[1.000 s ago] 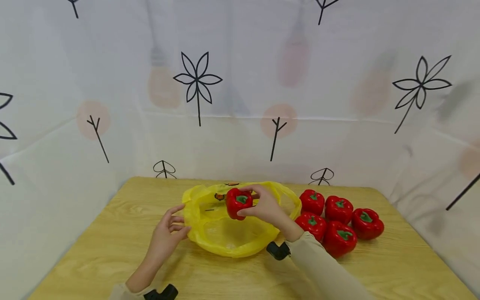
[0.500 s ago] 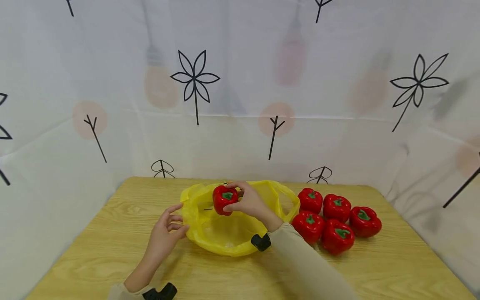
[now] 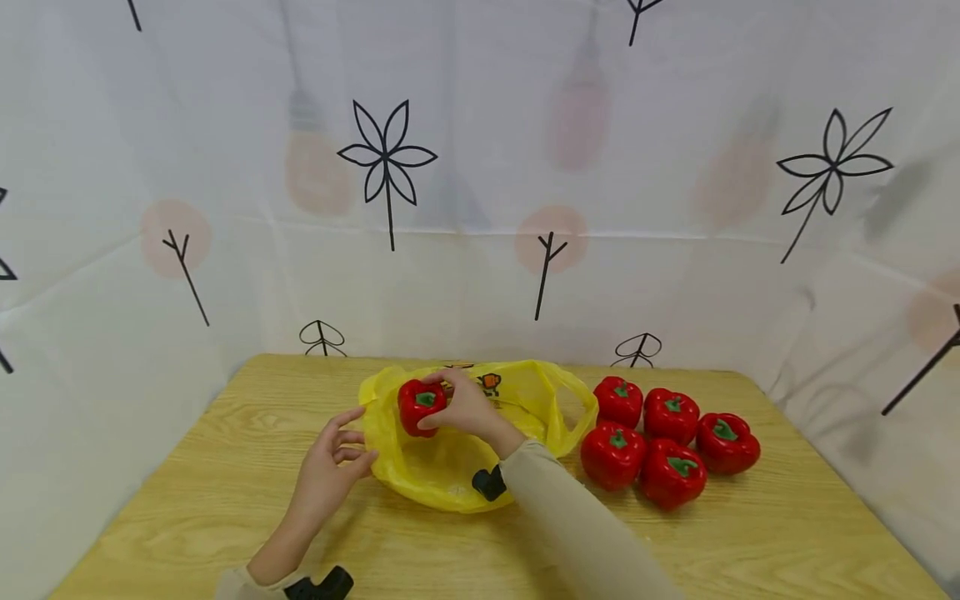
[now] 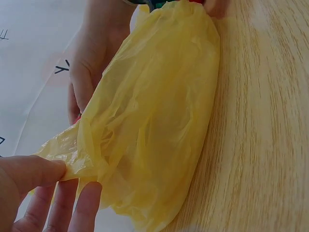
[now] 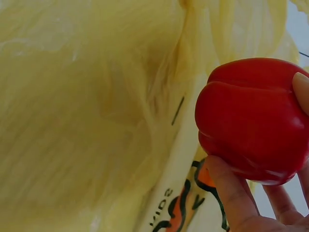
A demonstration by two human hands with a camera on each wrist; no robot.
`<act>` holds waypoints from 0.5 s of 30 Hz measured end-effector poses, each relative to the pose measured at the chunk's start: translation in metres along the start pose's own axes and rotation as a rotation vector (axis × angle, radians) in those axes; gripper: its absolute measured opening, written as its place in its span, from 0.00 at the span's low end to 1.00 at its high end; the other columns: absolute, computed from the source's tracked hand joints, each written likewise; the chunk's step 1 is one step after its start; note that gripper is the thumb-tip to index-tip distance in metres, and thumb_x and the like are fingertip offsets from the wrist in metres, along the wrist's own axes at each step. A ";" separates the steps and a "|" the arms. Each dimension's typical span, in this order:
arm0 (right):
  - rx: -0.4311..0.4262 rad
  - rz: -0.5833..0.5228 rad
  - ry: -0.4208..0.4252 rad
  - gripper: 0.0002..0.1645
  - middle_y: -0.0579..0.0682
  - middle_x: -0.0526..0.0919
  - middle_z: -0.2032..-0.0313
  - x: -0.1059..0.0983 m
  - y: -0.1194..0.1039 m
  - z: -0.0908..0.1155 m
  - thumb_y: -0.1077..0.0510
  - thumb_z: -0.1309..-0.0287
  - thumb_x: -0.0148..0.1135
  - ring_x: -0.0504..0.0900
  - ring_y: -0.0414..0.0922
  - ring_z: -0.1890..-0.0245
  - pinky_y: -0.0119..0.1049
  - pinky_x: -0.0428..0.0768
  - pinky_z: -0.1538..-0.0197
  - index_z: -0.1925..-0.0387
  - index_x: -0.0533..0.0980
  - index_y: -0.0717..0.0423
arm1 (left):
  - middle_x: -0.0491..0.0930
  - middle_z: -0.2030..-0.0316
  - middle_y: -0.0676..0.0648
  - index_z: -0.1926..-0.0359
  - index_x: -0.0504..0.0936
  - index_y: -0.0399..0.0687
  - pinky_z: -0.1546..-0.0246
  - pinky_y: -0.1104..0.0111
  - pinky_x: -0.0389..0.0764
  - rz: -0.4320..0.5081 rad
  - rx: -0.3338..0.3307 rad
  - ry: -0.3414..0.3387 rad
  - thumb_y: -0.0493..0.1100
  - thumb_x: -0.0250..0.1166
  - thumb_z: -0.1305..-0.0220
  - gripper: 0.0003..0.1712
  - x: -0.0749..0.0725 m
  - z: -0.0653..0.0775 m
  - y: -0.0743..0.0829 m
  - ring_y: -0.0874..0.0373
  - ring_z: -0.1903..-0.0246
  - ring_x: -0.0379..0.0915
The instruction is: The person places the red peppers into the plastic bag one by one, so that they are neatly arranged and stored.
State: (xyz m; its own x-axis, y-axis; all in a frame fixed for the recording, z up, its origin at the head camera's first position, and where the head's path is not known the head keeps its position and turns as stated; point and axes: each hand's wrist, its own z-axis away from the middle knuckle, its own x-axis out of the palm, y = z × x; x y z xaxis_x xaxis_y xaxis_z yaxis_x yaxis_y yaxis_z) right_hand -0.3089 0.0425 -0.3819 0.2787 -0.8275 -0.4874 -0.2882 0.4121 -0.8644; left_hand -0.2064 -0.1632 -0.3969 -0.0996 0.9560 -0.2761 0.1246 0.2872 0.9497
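Observation:
A yellow plastic bag (image 3: 450, 492) lies on the table with its mouth spread wide. My left hand (image 3: 333, 462) pinches the bag's left edge between thumb and fingers, as the left wrist view (image 4: 53, 193) shows up close. In my right hand (image 3: 468, 408) is a red bell pepper (image 3: 417, 408) with a green stem, gripped between thumb and fingers over the left part of the bag's opening. The right wrist view shows this pepper (image 5: 251, 121) beside the bag's inner wall (image 5: 96, 121), which carries printed orange and black figures.
Several more red bell peppers (image 3: 613, 456) stand grouped on the wooden table (image 3: 187, 500) to the right of the bag. Behind the table hangs a pale curtain (image 3: 480, 292) with drawn flowers. A dark wrist camera (image 3: 490, 482) sits at the right cuff.
My right hand has carried the pepper leftward across the bag's opening, toward its left side. The left hand stays at the bag's edge, and the other peppers have not moved.

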 end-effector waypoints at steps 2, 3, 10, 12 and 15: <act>0.002 0.015 0.000 0.35 0.49 0.71 0.48 0.004 0.001 -0.003 0.59 0.61 0.77 0.73 0.49 0.53 0.40 0.80 0.55 0.48 0.73 0.50 | 0.73 0.57 0.41 0.38 0.67 0.54 0.66 0.63 0.83 0.001 -0.002 0.001 0.32 0.67 0.44 0.34 0.000 0.000 0.000 0.55 0.65 0.76; 0.003 0.022 0.001 0.35 0.48 0.71 0.48 0.005 0.002 -0.004 0.59 0.61 0.77 0.72 0.49 0.53 0.40 0.79 0.55 0.47 0.73 0.50 | 0.73 0.57 0.41 0.38 0.67 0.54 0.66 0.62 0.83 0.007 -0.002 0.001 0.32 0.67 0.44 0.34 0.000 -0.001 0.000 0.55 0.65 0.76; 0.003 0.103 -0.016 0.35 0.47 0.73 0.50 0.014 0.007 -0.009 0.58 0.62 0.78 0.72 0.46 0.53 0.40 0.77 0.51 0.47 0.74 0.51 | 0.72 0.58 0.40 0.38 0.67 0.53 0.67 0.61 0.83 0.030 0.008 -0.002 0.30 0.66 0.45 0.35 0.000 -0.002 0.000 0.55 0.66 0.76; 0.011 0.108 -0.024 0.36 0.47 0.74 0.50 0.015 0.008 -0.008 0.58 0.61 0.77 0.73 0.47 0.53 0.41 0.77 0.51 0.47 0.73 0.51 | 0.72 0.57 0.40 0.37 0.67 0.53 0.67 0.61 0.83 0.027 0.003 -0.002 0.30 0.66 0.45 0.35 0.000 -0.002 0.000 0.55 0.65 0.76; 0.025 0.106 -0.031 0.36 0.47 0.74 0.49 0.016 0.009 -0.008 0.58 0.61 0.77 0.73 0.47 0.52 0.41 0.76 0.51 0.46 0.73 0.51 | 0.72 0.57 0.40 0.38 0.67 0.53 0.67 0.61 0.83 0.025 -0.005 0.001 0.31 0.66 0.45 0.35 0.000 -0.002 0.000 0.55 0.65 0.76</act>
State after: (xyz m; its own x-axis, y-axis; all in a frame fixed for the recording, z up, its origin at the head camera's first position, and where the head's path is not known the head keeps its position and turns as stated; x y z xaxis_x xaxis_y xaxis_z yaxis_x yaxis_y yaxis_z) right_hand -0.3143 0.0297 -0.3962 0.2760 -0.7668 -0.5796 -0.2950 0.5063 -0.8103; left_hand -0.2086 -0.1632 -0.3966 -0.0978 0.9628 -0.2518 0.1226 0.2627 0.9571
